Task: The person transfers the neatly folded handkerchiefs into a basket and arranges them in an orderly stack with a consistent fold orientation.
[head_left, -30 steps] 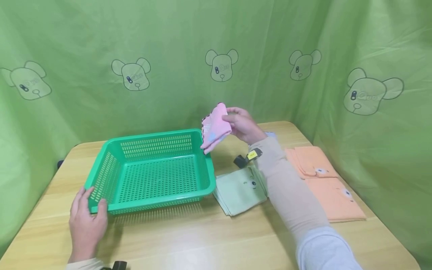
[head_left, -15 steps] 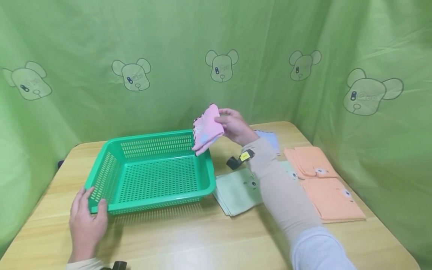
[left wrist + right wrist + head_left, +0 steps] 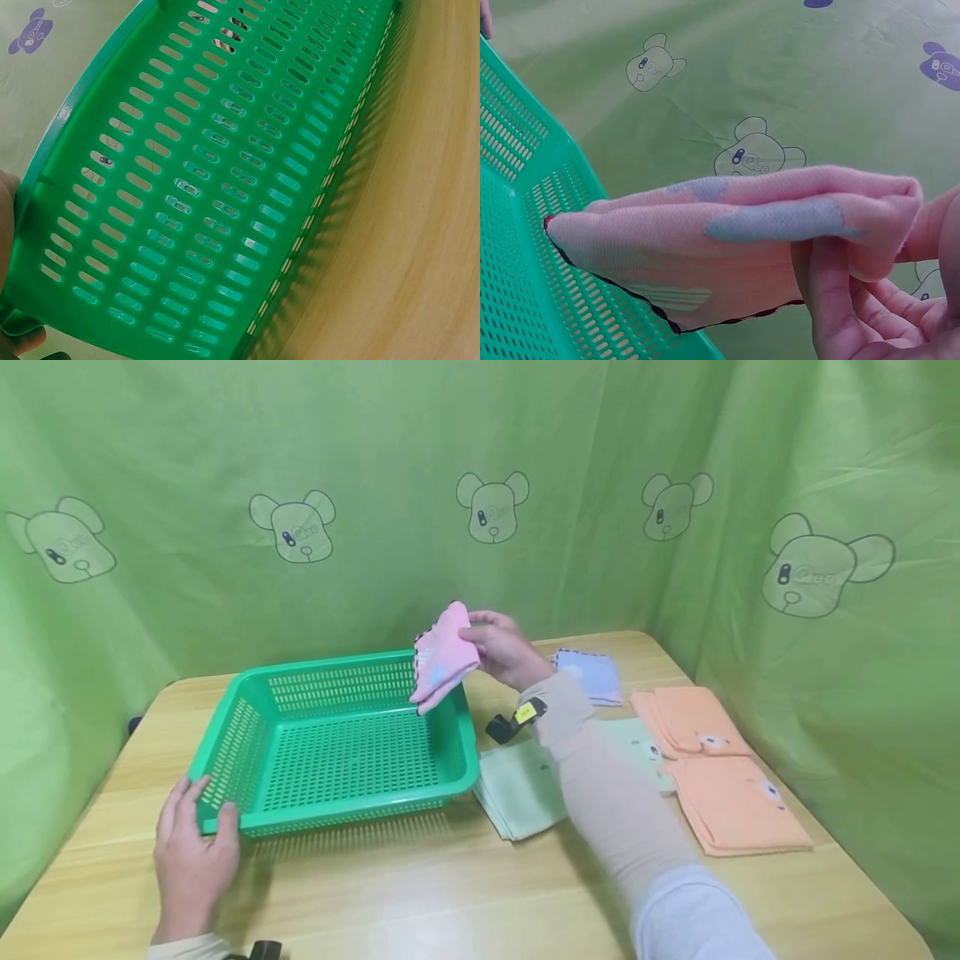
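A folded pink towel point(image 3: 447, 656) with blue patches and a dark stitched edge is pinched between the thumb and fingers of my right hand point(image 3: 504, 647). It hangs over the right rim of the green plastic basket point(image 3: 330, 814). The right wrist view shows the towel point(image 3: 727, 232) doubled over, with the thumb on one face and fingers behind. My left hand point(image 3: 193, 852) grips the basket's near-left corner, thumb on the front side and fingers at the left rim. In the left wrist view the basket's slotted wall point(image 3: 187, 172) fills most of the picture.
Right of the basket lie two folded pale green towels point(image 3: 521, 785), partly behind my right forearm. A blue towel point(image 3: 588, 677) lies further back, and two orange towels point(image 3: 738, 802) lie at the right. A green curtain point(image 3: 390, 460) surrounds the wooden table point(image 3: 420, 902).
My right hand has carried the pink towel leftward and slightly down, over the basket's right side. The blue towel has come into view from behind the arm. My left hand stays put.
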`<action>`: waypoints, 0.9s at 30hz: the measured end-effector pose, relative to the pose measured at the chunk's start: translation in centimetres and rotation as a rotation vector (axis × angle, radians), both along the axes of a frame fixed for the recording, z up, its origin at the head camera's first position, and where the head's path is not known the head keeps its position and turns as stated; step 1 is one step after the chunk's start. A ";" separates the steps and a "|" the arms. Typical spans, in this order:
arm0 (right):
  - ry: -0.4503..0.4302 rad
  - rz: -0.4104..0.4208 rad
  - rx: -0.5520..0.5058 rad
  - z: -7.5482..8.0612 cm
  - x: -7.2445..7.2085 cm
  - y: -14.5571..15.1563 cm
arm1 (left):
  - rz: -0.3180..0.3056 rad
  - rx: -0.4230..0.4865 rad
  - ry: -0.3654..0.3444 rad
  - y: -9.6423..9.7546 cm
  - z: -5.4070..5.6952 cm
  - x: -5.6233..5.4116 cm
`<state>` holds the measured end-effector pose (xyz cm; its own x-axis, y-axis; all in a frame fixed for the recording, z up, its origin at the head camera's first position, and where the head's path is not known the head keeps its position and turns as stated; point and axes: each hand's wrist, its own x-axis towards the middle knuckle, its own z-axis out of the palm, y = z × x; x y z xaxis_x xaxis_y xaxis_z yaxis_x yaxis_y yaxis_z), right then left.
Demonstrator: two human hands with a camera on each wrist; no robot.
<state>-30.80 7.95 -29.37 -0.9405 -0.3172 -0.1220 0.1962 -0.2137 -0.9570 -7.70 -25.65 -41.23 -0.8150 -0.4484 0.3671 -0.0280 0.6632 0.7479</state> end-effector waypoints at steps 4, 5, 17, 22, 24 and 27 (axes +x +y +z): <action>-0.018 -0.002 -0.022 -0.5 0.0 -0.5 | -0.004 0.005 -0.016 0.0 0.0 0.1; -0.021 -0.004 -0.025 -0.6 0.0 -0.6 | -0.005 0.008 -0.022 0.0 0.0 0.1; -0.033 -0.015 -0.009 -2.2 -0.2 -2.0 | -0.007 -0.002 -0.018 0.0 0.0 0.2; -0.037 -0.005 -0.007 -2.6 -0.1 -2.9 | -0.005 -0.008 -0.012 -0.1 0.0 0.1; -0.041 -0.003 -0.007 -2.8 -0.1 -3.2 | -0.004 -0.008 -0.016 -0.1 0.0 0.1; -0.052 -0.001 -0.008 -2.9 0.0 -3.7 | -0.005 -0.006 -0.024 -0.1 0.0 0.1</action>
<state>-30.77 4.25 -32.30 -0.9333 -0.3173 -0.1683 0.2454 -0.2211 -0.9439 -7.60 -25.73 -41.18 -0.8255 -0.4424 0.3505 -0.0426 0.6680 0.7430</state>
